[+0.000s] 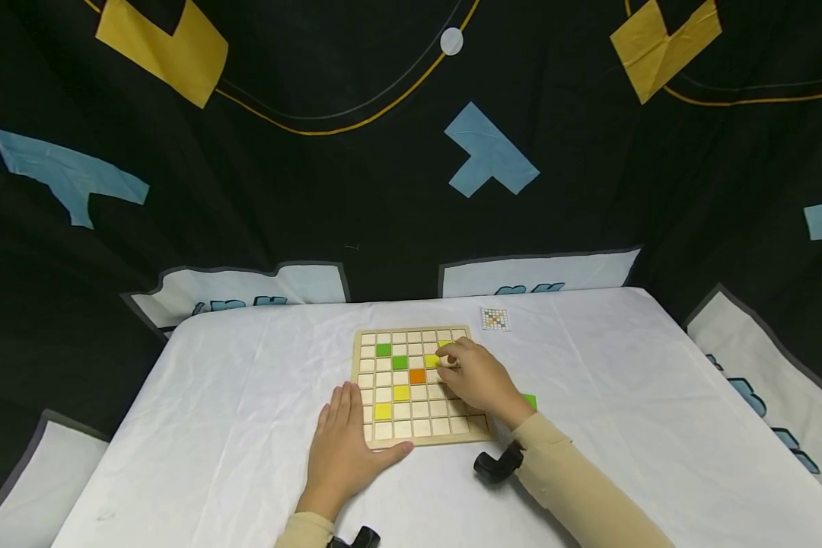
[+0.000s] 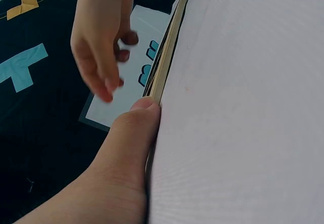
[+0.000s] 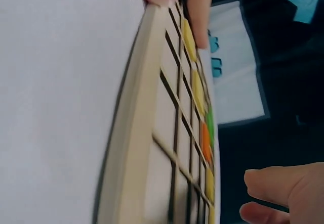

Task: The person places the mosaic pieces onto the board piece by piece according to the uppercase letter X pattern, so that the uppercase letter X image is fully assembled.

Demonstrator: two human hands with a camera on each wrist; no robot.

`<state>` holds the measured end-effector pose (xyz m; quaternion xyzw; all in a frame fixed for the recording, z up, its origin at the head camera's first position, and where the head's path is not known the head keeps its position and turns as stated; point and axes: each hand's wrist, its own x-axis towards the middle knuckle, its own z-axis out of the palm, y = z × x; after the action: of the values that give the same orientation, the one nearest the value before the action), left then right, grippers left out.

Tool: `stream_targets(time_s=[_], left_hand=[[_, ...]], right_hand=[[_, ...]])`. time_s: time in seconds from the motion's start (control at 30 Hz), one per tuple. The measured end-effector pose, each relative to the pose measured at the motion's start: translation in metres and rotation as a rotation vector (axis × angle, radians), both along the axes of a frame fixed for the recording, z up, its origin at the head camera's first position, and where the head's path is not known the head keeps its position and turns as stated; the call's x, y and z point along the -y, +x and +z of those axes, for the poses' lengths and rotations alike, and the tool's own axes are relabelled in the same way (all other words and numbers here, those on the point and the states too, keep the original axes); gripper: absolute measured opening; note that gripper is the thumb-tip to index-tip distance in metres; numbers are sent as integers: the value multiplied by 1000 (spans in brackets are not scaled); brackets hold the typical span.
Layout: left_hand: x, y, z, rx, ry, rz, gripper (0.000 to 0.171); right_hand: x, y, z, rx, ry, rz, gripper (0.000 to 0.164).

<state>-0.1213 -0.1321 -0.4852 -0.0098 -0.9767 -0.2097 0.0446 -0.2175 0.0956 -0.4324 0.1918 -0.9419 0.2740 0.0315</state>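
A wooden grid board (image 1: pixel 425 441) of pale squares lies on the table, with green squares (image 1: pixel 383 350), an orange square (image 1: pixel 417 376) and several yellow squares (image 1: pixel 383 412) on it. My left hand (image 1: pixel 345 445) rests at its left front corner, fingers straight along the left side and thumb against the front edge; the left wrist view shows that thumb (image 2: pixel 136 120) touching the rim. Over the board's right part hovers my right hand (image 1: pixel 476 377), fingers loosely bent near the upper yellow squares. Nothing shows between its thumb and finger (image 3: pixel 273 183) in the right wrist view.
Behind the board's right corner lies a small card (image 1: pixel 495 319) with a coloured grid pattern. A green piece (image 1: pixel 530 401) shows right of the board, partly hidden by my right wrist. A white cloth (image 1: pixel 212 411) covers the table, and a dark curtain (image 1: pixel 315 205) hangs behind.
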Motion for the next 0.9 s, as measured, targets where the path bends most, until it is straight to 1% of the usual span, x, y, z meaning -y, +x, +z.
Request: stream_targets(time_s=[0.13, 0.2, 0.37, 0.47, 0.6, 0.7, 0.9], left_hand=[[0, 0, -1, 6, -6, -2, 136], [0, 0, -1, 8, -3, -3, 136], [-1, 1, 1, 6, 11, 1, 136], [-1, 1, 2, 7, 16, 1, 136], [-1, 1, 2, 8, 12, -1, 136], [-1, 1, 1, 5, 11, -2, 136], [0, 1, 1, 12, 11, -1, 136]], right_hand=[[-22, 6, 3, 27, 7, -33, 32], [-33, 9, 3, 35, 30, -44, 33], [-56, 17, 3, 40, 133, -62, 38], [-67, 21, 2, 68, 192, -79, 40], [-79, 27, -1, 91, 238, -104, 38], [-84, 29, -5, 95, 237, -118, 33], [-85, 29, -10, 120, 179, -123, 19]])
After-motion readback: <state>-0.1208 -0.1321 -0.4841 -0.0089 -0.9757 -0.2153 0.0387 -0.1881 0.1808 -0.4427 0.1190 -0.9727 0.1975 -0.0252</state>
